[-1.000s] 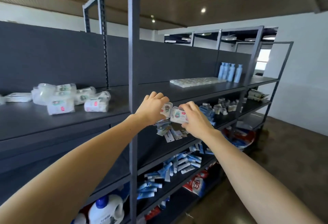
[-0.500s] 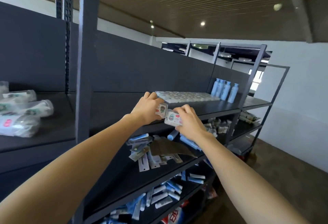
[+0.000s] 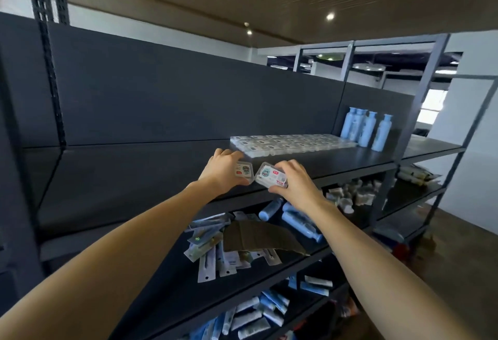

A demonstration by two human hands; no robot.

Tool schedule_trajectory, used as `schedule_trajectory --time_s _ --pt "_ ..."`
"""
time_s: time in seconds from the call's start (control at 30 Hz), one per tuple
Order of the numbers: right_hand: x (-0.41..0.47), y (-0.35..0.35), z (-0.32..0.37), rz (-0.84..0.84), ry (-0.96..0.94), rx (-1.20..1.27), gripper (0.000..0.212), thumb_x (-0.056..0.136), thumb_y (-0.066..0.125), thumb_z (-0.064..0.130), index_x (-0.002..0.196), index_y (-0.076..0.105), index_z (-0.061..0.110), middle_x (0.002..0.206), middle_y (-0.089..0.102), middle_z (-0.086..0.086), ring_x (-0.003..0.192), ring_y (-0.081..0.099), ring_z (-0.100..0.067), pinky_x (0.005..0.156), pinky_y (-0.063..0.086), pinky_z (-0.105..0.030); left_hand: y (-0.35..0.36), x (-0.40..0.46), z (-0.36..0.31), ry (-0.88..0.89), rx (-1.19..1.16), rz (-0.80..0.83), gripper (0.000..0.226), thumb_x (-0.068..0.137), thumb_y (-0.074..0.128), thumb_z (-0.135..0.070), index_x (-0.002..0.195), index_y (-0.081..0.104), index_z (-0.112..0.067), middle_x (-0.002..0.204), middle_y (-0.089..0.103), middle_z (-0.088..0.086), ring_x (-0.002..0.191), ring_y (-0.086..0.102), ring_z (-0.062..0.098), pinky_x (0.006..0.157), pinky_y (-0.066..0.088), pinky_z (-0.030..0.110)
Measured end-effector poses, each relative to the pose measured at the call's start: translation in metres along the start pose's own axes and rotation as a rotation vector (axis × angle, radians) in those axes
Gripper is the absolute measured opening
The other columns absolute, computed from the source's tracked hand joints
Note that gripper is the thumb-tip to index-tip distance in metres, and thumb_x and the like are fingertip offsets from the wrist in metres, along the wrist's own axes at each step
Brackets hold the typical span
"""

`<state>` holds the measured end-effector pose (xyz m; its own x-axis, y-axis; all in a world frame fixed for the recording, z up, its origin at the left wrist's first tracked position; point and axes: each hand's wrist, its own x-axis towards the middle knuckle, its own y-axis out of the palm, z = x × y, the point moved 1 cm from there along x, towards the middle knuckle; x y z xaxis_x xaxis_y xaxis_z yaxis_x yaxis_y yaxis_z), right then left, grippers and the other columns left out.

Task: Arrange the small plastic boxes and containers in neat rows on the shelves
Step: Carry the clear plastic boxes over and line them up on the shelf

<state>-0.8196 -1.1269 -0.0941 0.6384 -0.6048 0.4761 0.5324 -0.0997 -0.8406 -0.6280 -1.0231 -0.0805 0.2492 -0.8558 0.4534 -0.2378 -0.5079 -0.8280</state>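
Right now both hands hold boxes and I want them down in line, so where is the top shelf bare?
Bare board lies left of the box rows, back to the dark panel, and in a strip along the shelf front under the hands. Past the rows the blue bottles crowd the right end. The shelf below is cluttered with packets.

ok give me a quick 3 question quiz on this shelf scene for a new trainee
1. True or false: each hand holds a small clear plastic box.
2. Where do the neat rows of boxes already lie? A) floor B) top shelf beside the blue bottles C) bottom shelf
3. What brown thing lies on the shelf below the hands?

Key:
1. True: left hand holds the left box, right hand the right box.
2. B: rows of boxes, blue bottles, top shelf.
3. A cardboard piece.
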Motion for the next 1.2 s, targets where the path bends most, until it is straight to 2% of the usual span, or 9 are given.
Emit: schedule_trajectory --time_s 0.27,0.5,0.57,0.63,0.73,0.83,0.9,1.03,1.2 --pt "0.055 0.002 -0.077 0.068 -0.133 0.147 0.037 0.091 0.073 0.034 0.122 0.065 0.016 0.120 0.051 0.005 0.110 0.054 -0.015 0.095 0.045 -0.031 0.037 0.052 -0.024 -0.146 0.035 0.109 0.055 0.080 0.073 -0.052 0.129 0.055 -0.033 0.130 0.041 -0.002 0.119 0.044 0.029 0.100 0.044 0.046" --pt "0.092 0.013 -0.125 0.105 -0.269 0.255 0.022 0.091 0.072 0.030 0.110 0.067 0.021 0.107 0.060 0.008 0.098 0.059 -0.011 0.086 0.050 -0.030 0.053 0.078 -0.049 -0.301 0.185 0.180 0.040 0.087 0.055 -0.067 0.111 0.061 -0.036 0.129 0.048 -0.006 0.120 0.041 0.027 0.101 0.037 0.053" --pt "0.099 0.014 -0.132 0.110 -0.305 0.292 0.012 0.091 0.072 0.025 0.102 0.067 0.022 0.103 0.060 0.008 0.094 0.058 -0.008 0.082 0.047 -0.027 0.055 0.080 -0.053 -0.334 0.194 0.183 0.034 0.096 0.047 -0.056 0.115 0.062 -0.032 0.129 0.051 -0.006 0.120 0.046 0.026 0.100 0.038 0.052" --pt "0.105 0.015 -0.139 0.129 -0.335 0.330 0.006 0.092 0.071 0.023 0.096 0.066 0.024 0.102 0.058 0.009 0.091 0.056 -0.003 0.078 0.041 -0.021 0.055 0.081 -0.055 -0.377 0.203 0.201 0.030 0.102 0.041 -0.032 0.126 0.059 -0.029 0.133 0.054 -0.003 0.124 0.048 0.027 0.103 0.038 0.051" --pt "0.110 0.012 -0.148 0.178 -0.339 0.366 0.004 0.092 0.069 0.030 0.094 0.066 0.028 0.102 0.057 0.009 0.090 0.054 -0.001 0.076 0.040 -0.020 0.050 0.082 -0.065 -0.472 0.229 0.300 0.063 0.092 0.033 0.000 0.144 0.045 -0.033 0.146 0.046 -0.001 0.133 0.038 0.029 0.110 0.030 0.052" --pt "0.119 0.008 -0.157 0.231 -0.340 0.354 0.011 0.091 0.068 0.042 0.095 0.069 0.031 0.102 0.061 0.010 0.093 0.057 -0.004 0.080 0.047 -0.026 0.042 0.083 -0.075 -0.451 0.394 0.416 0.081 0.088 0.027 0.011 0.151 0.030 -0.039 0.151 0.036 -0.001 0.135 0.025 0.035 0.113 0.015 0.063" --pt "0.126 0.005 -0.161 0.280 -0.341 0.309 0.014 0.089 0.071 0.042 0.099 0.068 0.033 0.106 0.063 0.012 0.098 0.059 -0.007 0.085 0.050 -0.030 0.039 0.084 -0.072 -0.415 0.441 0.436 0.074 0.093 0.031 0.006 0.149 0.031 -0.042 0.148 0.035 -0.002 0.134 0.023 0.036 0.112 0.010 0.069" --pt "0.133 0.003 -0.163 0.347 -0.359 0.301 0.022 0.092 0.072 0.029 0.114 0.068 0.032 0.115 0.063 0.014 0.108 0.059 -0.006 0.087 0.043 -0.022 0.039 0.086 -0.066 -0.396 0.504 0.404 0.042 0.099 0.055 -0.032 0.140 0.047 -0.036 0.135 0.042 -0.001 0.131 0.027 0.033 0.112 0.019 0.065" --pt "0.136 0.004 -0.167 0.383 -0.310 0.309 0.023 0.093 0.070 0.017 0.107 0.069 0.035 0.132 0.061 0.009 0.123 0.054 -0.013 0.101 0.043 -0.032 0.042 0.090 -0.061 -0.344 0.532 0.313 0.044 0.091 0.059 -0.055 0.123 0.061 -0.024 0.126 0.050 -0.001 0.125 0.032 0.029 0.105 0.029 0.052"
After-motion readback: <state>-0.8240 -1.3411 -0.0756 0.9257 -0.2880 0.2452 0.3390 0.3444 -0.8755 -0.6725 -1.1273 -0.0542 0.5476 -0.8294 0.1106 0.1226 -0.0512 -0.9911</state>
